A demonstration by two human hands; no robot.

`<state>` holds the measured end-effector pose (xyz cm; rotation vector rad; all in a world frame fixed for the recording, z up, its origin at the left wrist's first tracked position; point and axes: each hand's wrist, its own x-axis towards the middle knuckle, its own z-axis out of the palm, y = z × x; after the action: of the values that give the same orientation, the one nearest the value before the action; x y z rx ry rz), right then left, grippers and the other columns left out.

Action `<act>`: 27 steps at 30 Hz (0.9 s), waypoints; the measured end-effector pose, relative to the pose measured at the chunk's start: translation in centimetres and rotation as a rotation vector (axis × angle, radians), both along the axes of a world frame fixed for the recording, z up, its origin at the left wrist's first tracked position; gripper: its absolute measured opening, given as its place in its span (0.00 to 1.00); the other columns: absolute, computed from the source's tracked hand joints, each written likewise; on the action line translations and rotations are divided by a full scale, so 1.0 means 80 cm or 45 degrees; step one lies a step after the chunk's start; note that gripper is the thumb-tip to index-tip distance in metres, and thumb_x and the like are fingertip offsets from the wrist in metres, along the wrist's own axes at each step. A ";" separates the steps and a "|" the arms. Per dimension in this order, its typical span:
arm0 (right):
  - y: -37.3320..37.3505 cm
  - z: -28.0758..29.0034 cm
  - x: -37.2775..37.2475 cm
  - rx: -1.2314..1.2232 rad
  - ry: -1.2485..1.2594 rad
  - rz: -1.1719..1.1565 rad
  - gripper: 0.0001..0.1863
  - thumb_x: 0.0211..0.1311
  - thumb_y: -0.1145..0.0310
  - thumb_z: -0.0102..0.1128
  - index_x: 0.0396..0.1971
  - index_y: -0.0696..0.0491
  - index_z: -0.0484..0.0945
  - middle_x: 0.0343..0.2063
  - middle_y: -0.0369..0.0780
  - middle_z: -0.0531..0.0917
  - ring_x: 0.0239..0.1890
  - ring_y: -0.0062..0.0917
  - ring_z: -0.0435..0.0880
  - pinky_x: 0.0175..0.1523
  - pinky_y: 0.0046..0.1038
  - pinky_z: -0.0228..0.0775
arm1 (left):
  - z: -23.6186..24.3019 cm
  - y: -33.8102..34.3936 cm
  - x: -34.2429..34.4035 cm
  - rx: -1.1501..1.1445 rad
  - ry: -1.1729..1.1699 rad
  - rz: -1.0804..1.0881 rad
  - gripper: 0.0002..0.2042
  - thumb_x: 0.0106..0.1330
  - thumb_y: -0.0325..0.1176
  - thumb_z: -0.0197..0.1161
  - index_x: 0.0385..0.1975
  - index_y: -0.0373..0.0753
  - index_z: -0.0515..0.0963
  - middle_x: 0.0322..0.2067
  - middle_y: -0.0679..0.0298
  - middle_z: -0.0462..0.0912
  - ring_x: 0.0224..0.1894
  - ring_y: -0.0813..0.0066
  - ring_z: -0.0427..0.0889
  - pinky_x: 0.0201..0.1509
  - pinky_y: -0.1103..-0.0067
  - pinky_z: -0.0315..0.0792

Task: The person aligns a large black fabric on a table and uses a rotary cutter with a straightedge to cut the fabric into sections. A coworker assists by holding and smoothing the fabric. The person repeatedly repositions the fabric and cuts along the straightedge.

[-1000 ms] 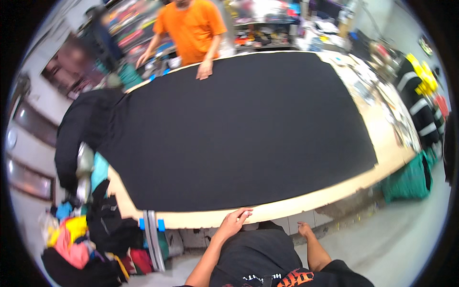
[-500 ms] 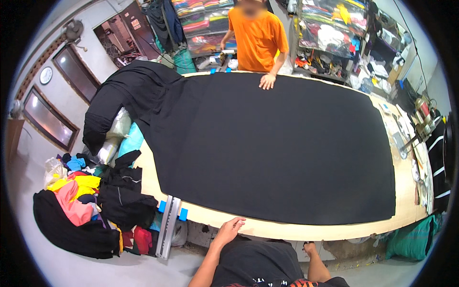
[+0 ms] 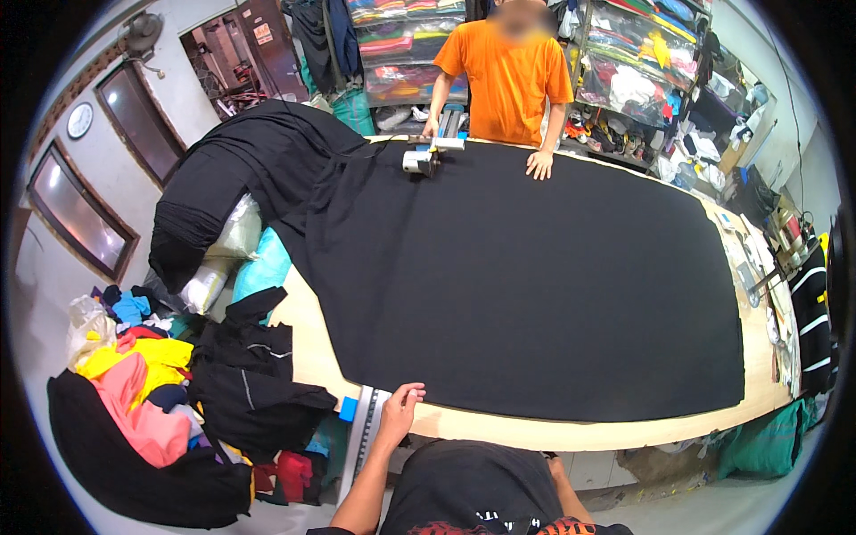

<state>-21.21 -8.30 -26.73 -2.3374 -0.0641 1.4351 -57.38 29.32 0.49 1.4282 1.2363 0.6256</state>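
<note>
A broad sheet of black fabric [image 3: 544, 276] lies flat over the pale table [image 3: 499, 428]. My left hand [image 3: 401, 410] is at the near table edge, just off the fabric, fingers stretched out and holding nothing. Beside its wrist, a slotted metal rail [image 3: 361, 437] with a blue end block crosses the edge. My right hand [image 3: 555, 464] hangs low by my body, mostly hidden below the table edge. Across the table, a person in an orange shirt [image 3: 508, 76] grips a cutting machine [image 3: 428, 160] on the fabric with one hand and rests the other hand [image 3: 539, 165] flat on the cloth.
Bunched black fabric [image 3: 241, 152] drapes over stuffed sacks [image 3: 234, 232] at the left end. A heap of coloured clothes [image 3: 143, 383] lies on the floor. Tools and papers [image 3: 758, 276] line the table's right end, with a green sack [image 3: 762, 446] below. Stocked shelves [image 3: 642, 62] stand behind.
The cutting machine has come in over the fabric's far edge under the person's hand. My left hand has shifted left to the rail and lifted a little. The view has swung slightly.
</note>
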 end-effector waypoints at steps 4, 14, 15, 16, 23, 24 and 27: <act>0.006 0.005 -0.015 0.163 -0.069 -0.001 0.28 0.79 0.63 0.64 0.66 0.71 0.79 0.51 0.54 0.92 0.45 0.30 0.86 0.52 0.33 0.78 | -0.017 0.028 -0.036 0.030 -0.081 0.146 0.17 0.89 0.34 0.55 0.66 0.32 0.82 0.55 0.54 0.92 0.56 0.70 0.90 0.65 0.72 0.81; 0.032 0.065 0.006 -0.178 -0.073 0.327 0.25 0.74 0.67 0.55 0.64 0.64 0.82 0.53 0.56 0.89 0.48 0.45 0.89 0.51 0.45 0.79 | -0.025 0.031 -0.027 0.002 -0.323 0.654 0.26 0.92 0.43 0.49 0.79 0.32 0.68 0.76 0.49 0.74 0.79 0.60 0.73 0.82 0.68 0.66; 0.035 0.068 0.006 -0.186 -0.070 0.328 0.25 0.74 0.67 0.55 0.64 0.64 0.82 0.54 0.55 0.88 0.49 0.45 0.89 0.52 0.44 0.79 | -0.025 0.029 -0.026 0.000 -0.308 0.689 0.28 0.92 0.45 0.48 0.81 0.32 0.66 0.79 0.49 0.71 0.81 0.59 0.70 0.84 0.68 0.63; 0.037 0.070 0.007 -0.193 -0.069 0.328 0.25 0.75 0.67 0.55 0.65 0.63 0.82 0.55 0.55 0.88 0.50 0.45 0.88 0.53 0.44 0.79 | -0.026 0.027 -0.025 -0.004 -0.290 0.720 0.30 0.93 0.47 0.47 0.83 0.31 0.63 0.81 0.48 0.67 0.83 0.58 0.66 0.86 0.67 0.60; 0.053 0.085 0.004 -0.256 -0.051 0.346 0.25 0.78 0.64 0.55 0.68 0.59 0.81 0.63 0.53 0.86 0.58 0.45 0.86 0.59 0.43 0.78 | -0.045 -0.040 -0.063 -0.150 -0.386 1.022 0.41 0.91 0.59 0.41 0.89 0.32 0.47 0.89 0.48 0.49 0.90 0.56 0.52 0.91 0.63 0.48; 0.055 0.088 0.001 -0.268 -0.048 0.341 0.25 0.78 0.64 0.55 0.69 0.58 0.80 0.64 0.53 0.85 0.59 0.45 0.86 0.60 0.43 0.78 | -0.045 -0.058 -0.075 -0.200 -0.415 1.127 0.43 0.90 0.61 0.44 0.88 0.32 0.48 0.89 0.48 0.50 0.89 0.56 0.52 0.91 0.62 0.47; 0.064 0.092 -0.006 -0.299 -0.037 0.339 0.25 0.80 0.63 0.55 0.70 0.56 0.80 0.67 0.52 0.84 0.63 0.45 0.85 0.63 0.43 0.77 | -0.040 -0.110 -0.122 -0.370 -0.466 1.373 0.45 0.86 0.61 0.53 0.86 0.29 0.52 0.87 0.45 0.55 0.87 0.55 0.58 0.90 0.62 0.52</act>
<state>-21.69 -3.19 -19.37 -2.6208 -0.2352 1.6089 -67.13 20.56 -2.71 0.2809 1.6552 1.2842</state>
